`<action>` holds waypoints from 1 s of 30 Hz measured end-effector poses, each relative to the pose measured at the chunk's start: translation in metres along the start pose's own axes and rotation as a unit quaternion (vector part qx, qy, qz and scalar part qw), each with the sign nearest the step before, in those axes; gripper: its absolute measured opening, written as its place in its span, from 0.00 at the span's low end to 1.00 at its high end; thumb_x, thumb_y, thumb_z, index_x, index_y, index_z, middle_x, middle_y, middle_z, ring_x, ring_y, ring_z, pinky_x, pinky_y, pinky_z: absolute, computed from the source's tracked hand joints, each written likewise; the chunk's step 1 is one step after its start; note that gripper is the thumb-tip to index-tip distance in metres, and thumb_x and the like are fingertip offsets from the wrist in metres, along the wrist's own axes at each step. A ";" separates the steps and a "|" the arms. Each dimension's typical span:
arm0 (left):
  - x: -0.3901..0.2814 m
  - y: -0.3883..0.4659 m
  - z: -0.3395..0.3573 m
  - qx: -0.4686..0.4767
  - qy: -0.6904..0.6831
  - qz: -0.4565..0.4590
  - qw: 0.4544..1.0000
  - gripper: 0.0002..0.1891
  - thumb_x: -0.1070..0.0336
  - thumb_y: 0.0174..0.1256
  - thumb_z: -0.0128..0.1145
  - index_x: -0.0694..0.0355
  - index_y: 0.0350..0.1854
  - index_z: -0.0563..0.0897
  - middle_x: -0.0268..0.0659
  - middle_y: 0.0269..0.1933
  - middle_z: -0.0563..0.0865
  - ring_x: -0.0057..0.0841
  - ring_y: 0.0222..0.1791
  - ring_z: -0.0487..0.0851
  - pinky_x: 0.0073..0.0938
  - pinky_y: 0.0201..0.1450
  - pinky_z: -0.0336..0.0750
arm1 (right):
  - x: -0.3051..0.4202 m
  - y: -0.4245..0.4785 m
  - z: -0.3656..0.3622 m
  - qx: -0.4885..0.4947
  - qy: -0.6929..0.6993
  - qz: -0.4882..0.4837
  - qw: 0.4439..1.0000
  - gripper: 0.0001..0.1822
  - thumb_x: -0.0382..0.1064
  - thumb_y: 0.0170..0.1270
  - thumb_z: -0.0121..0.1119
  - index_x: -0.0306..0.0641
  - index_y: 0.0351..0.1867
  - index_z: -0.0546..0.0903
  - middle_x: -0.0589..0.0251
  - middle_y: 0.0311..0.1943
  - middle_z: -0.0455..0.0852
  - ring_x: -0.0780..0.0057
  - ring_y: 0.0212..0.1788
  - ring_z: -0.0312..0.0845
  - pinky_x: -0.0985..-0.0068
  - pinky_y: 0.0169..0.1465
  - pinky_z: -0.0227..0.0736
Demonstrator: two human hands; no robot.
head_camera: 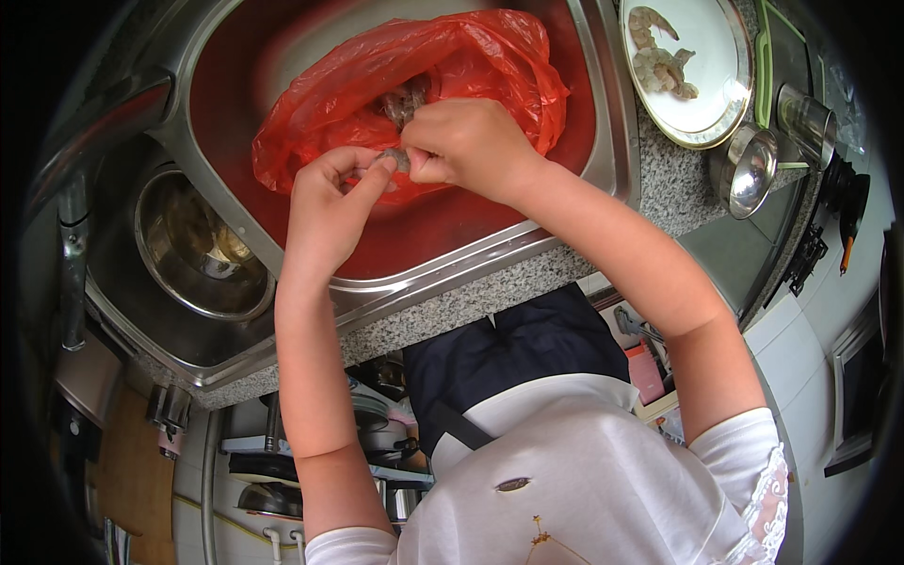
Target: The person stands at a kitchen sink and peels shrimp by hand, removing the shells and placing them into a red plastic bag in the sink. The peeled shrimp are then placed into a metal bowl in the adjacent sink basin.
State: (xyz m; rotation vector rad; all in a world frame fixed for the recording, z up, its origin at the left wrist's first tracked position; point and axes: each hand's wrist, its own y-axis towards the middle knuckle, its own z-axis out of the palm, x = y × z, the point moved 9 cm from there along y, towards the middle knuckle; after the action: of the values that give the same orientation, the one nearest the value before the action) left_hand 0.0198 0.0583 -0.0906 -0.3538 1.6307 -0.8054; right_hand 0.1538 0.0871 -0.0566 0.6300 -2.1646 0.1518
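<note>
A grey raw shrimp [397, 159] is pinched between my two hands, over the near side of a red plastic bag [339, 78]. My left hand [337, 191] grips one end with thumb and fingertips. Curled fingers of my right hand [466, 145] close on the other end and hide much of it. More unpeeled shrimp [406, 102] show in the open mouth of the bag, just behind my right hand. The bag lies in a stainless steel sink basin [452, 244] tinted red by it. Several peeled shrimp [664, 67] rest on a white oval plate [717, 85] at the right.
At the left, a metal bowl [205, 244] with wet contents stands in the second basin beneath the faucet [106, 131]. A small steel bowl [745, 173] and a clear glass [806, 126] are beside the plate. Granite countertop [466, 314] edges the sink.
</note>
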 end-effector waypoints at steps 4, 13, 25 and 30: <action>-0.001 -0.002 0.002 0.011 -0.007 -0.008 1.000 0.11 0.65 0.68 0.61 0.71 0.37 0.85 0.32 0.30 0.85 0.13 0.33 0.78 0.18 0.40 0.72 | -0.006 -0.003 0.002 0.012 0.007 0.033 0.999 0.07 0.34 0.45 0.66 0.39 0.25 0.80 0.63 0.24 0.80 0.61 0.27 0.78 0.65 0.29 0.73; 0.001 -0.002 0.006 0.010 0.007 -0.014 1.000 0.12 0.64 0.69 0.60 0.71 0.37 0.85 0.32 0.30 0.86 0.14 0.34 0.79 0.19 0.39 0.72 | 0.007 -0.004 0.003 0.024 0.006 -0.018 1.000 0.08 0.36 0.45 0.67 0.40 0.29 0.83 0.62 0.25 0.80 0.61 0.28 0.79 0.66 0.30 0.74; -0.013 -0.012 0.008 0.009 0.079 0.018 0.997 0.10 0.68 0.68 0.62 0.70 0.44 0.84 0.34 0.36 0.87 0.16 0.38 0.82 0.19 0.43 0.74 | -0.007 0.000 0.004 0.030 0.032 0.052 0.998 0.07 0.34 0.46 0.67 0.38 0.25 0.80 0.60 0.22 0.79 0.60 0.26 0.78 0.67 0.29 0.73; -0.022 -0.019 0.003 -0.029 0.129 0.068 0.989 0.10 0.70 0.68 0.62 0.70 0.46 0.84 0.34 0.38 0.88 0.16 0.40 0.84 0.17 0.45 0.75 | -0.041 -0.013 0.014 0.045 0.175 0.255 0.950 0.08 0.37 0.47 0.69 0.35 0.25 0.83 0.59 0.23 0.83 0.69 0.25 0.80 0.72 0.31 0.74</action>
State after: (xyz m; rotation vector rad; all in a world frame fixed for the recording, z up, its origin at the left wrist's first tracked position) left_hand 0.0238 0.0578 -0.0612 -0.1814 1.9011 -0.7245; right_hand 0.1713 0.0868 -0.0982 0.0644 -1.9322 0.5966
